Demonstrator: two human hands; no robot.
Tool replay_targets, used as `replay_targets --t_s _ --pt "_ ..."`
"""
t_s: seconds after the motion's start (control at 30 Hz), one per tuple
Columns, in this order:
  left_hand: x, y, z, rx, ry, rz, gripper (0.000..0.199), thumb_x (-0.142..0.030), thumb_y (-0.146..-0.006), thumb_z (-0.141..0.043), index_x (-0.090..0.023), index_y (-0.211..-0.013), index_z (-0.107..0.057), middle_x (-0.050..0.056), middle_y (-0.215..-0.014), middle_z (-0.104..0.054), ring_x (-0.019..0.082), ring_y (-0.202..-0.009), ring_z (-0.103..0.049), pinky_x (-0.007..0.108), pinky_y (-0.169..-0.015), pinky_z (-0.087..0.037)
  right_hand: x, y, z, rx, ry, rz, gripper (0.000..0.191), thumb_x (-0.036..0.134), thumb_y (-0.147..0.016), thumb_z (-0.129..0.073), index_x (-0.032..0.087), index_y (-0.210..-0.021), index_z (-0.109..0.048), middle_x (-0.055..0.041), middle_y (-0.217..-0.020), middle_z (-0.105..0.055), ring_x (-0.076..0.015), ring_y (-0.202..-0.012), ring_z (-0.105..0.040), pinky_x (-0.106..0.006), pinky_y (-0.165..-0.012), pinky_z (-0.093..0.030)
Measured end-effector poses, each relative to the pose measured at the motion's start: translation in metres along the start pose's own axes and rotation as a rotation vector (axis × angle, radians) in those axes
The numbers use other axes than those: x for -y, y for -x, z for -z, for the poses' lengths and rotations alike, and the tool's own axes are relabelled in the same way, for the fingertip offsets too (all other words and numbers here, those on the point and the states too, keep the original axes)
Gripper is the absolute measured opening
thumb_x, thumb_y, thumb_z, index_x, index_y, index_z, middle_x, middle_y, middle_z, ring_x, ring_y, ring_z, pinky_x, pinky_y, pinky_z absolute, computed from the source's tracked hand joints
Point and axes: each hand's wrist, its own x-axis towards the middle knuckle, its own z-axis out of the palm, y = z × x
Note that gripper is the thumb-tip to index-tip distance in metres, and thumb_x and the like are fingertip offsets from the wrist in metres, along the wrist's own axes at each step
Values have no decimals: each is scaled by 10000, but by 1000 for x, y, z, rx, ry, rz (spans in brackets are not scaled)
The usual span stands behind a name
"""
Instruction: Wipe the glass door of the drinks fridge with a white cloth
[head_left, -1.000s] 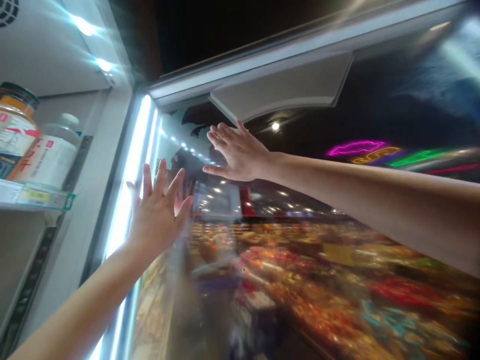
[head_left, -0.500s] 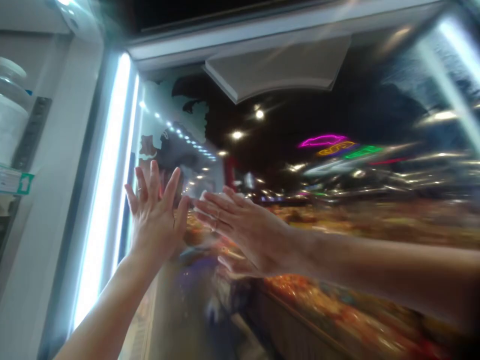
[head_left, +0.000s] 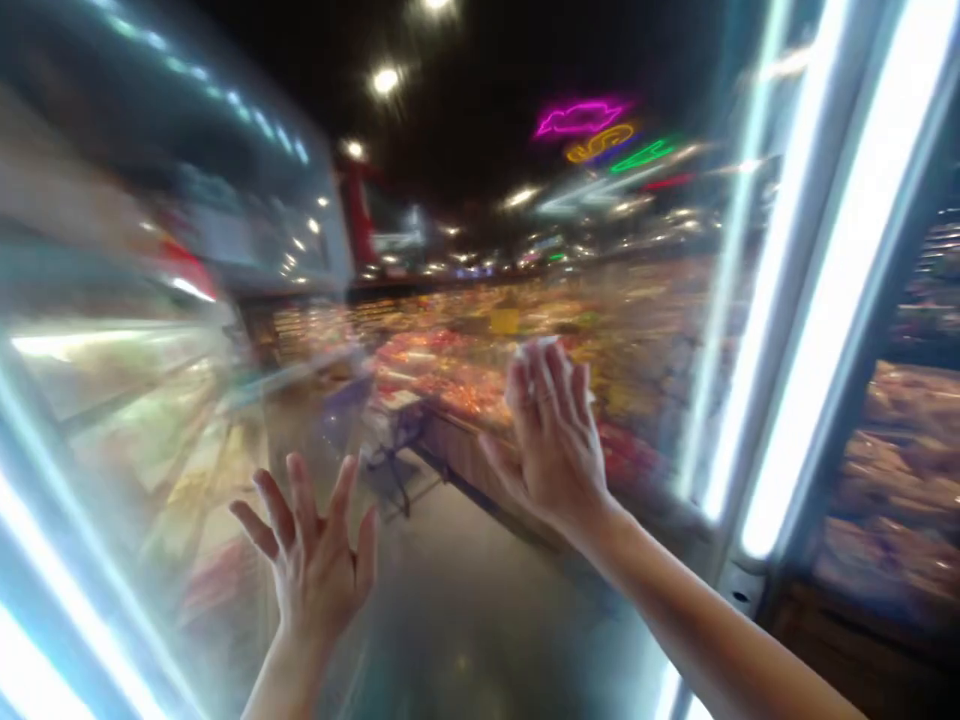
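Glass pane (head_left: 465, 600) stands in front of me, see-through and hazy in the lower part. My right hand (head_left: 559, 450) is raised, palm facing the pane, fingers stretched upward. Under its fingers a crumpled white tissue (head_left: 536, 347) shows at the tips and the right edge; most of it is hidden behind the hand. Lower and to the left, my left hand (head_left: 319, 560) has its fingers spread and nothing in it. Whether its palm touches the glass I cannot tell.
Bright light tubes (head_left: 840, 270) run along the right frame post; other glowing strips (head_left: 67, 590) slant at lower left. Through the glass are blurred heaped goods (head_left: 450, 370), a folding stand (head_left: 401, 470) and neon signs (head_left: 581, 120). A shelved display (head_left: 112, 400) lies left.
The view has swung right and down, bringing the right light post into sight. My right hand has moved away from the left hand, taking the tissue rightward. The left hand stays spread.
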Motion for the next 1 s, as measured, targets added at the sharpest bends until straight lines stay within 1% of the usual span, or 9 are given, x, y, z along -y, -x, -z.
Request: replay_targets --t_s 0.07,0.13,0.2,0.33,0.47,0.53,0.7,0.83,1.0 --pt "-21 5 -8 35 2 -20 917 -282 -946 -638 -396 -1669 -84 -7 -1768 170 312 -1615 228 671 -1276 127 -28 32 5 17 22 -61 920 402 -1003 -538 84 -1676 2 -166 -1745 -25 -359 -1624 -8 -677 -1280 -213" --pt "-44 7 -13 87 9 -69 928 -294 -943 -645 -388 -1670 -76 -7 -1764 186 305 -1611 245 667 -1271 142 -45 71 8 88 -12 51 864 441 -1012 -507 136 -1687 -64 -140 -1749 -116 -336 -1628 -76 -644 -1276 -276" --pt "-69 8 -18 117 23 -98 932 -305 -940 -654 -391 -1669 -80 -14 -1764 187 294 -1612 248 650 -1271 159 -58 102 10 126 -24 62 891 466 -998 -526 146 -1689 -65 -157 -1739 -187 -345 -1622 -147 -642 -1255 -326" --pt "-119 13 -32 115 72 -106 927 -318 -937 -662 -403 -1667 -96 -37 -1766 166 280 -1617 236 617 -1282 170 -84 130 13 107 48 -162 965 422 -982 -540 73 -1673 37 -205 -1750 -11 -414 -1620 -47 -733 -1232 -265" --pt "-158 26 -49 128 124 -102 906 -323 -943 -657 -418 -1662 -113 -39 -1775 118 285 -1628 196 635 -1290 148 -95 165 21 86 88 -151 858 389 -1012 -419 88 -1676 32 -115 -1761 79 -306 -1636 44 -642 -1255 -312" --pt "-170 33 -55 148 128 -101 900 -321 -941 -662 -418 -1659 -128 -35 -1778 92 288 -1633 174 640 -1293 139 -103 181 24 99 86 -162 849 386 -1009 -400 95 -1677 36 -108 -1764 74 -302 -1636 36 -642 -1242 -341" --pt "-179 46 -59 176 106 -82 903 -318 -934 -671 -422 -1656 -140 -31 -1781 74 303 -1637 160 679 -1287 116 -125 195 26 118 68 -326 889 386 -1006 -422 11 -1656 54 -225 -1738 101 -418 -1616 67 -763 -1213 -262" --pt "-169 52 -54 187 61 -79 917 -334 -926 -684 -416 -1659 -139 -17 -1781 81 303 -1638 155 655 -1294 122 -98 202 25 124 17 -261 833 406 -1025 -350 45 -1665 43 -169 -1752 101 -337 -1630 69 -701 -1246 -263" --pt "-144 57 -48 196 45 -83 958 -268 -906 -694 -438 -1654 -121 -28 -1775 92 304 -1635 157 693 -1292 87 -62 182 9 144 -2 -270 923 448 -977 -498 96 -1683 -18 -207 -1749 17 -421 -1614 30 -777 -1212 -244"
